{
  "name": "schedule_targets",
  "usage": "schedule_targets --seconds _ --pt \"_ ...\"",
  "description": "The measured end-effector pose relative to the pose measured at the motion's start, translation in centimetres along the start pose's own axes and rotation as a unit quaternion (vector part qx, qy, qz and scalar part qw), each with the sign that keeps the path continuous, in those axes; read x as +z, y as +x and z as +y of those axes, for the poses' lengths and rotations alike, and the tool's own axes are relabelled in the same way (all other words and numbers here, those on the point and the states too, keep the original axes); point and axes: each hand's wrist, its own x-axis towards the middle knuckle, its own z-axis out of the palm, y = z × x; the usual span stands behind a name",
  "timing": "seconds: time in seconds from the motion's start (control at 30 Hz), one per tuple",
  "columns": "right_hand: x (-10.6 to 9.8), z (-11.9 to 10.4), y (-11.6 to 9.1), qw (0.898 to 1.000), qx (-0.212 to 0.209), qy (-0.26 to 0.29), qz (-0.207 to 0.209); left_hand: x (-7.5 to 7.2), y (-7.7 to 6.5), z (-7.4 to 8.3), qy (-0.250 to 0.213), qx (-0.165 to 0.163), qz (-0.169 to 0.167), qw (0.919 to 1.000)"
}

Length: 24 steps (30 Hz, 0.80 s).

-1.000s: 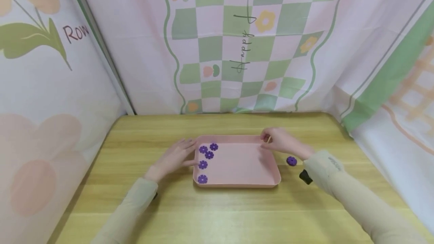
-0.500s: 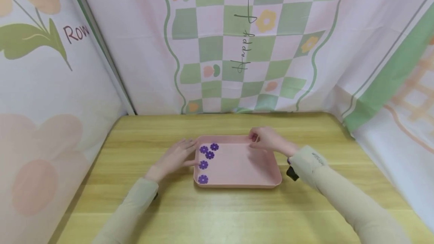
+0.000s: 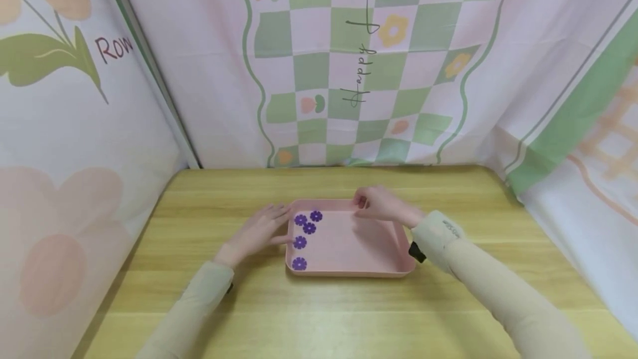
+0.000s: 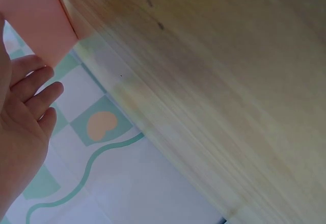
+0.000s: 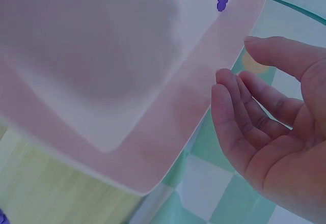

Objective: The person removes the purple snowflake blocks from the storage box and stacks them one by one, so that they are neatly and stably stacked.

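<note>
From the head view, a pink tray sits in the middle of the wooden tabletop. Five purple flowers lie in it along its left edge: three close together by the far left corner, one halfway down, and one in the near left corner. The left hand rests at the tray's left edge with its fingers loose and spread, not wrapped around anything. The right hand is by the tray's far edge, right of the middle, with its fingers bent. In the left wrist view, the fingers are next to a corner of the tray, but the thumb is mostly out of sight. In the right wrist view, the thumb and fingers are a little apart, with nothing that I can see between them. A purple bit peeks in past the tray, maybe on the tabletop.
</note>
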Motion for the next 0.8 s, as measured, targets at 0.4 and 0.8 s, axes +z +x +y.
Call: schedule_targets --seconds 0.4,0.8 --pt "1.6 -1.2 1.7 0.999 -0.008 0.019 -0.027 0.1 0.0 -0.2 0.004 0.005 0.004 1.0" --pt "3.2 -2.2 3.3 0.999 -0.015 0.029 -0.031 0.0 0.1 -0.1 0.003 0.011 0.007 0.9999"
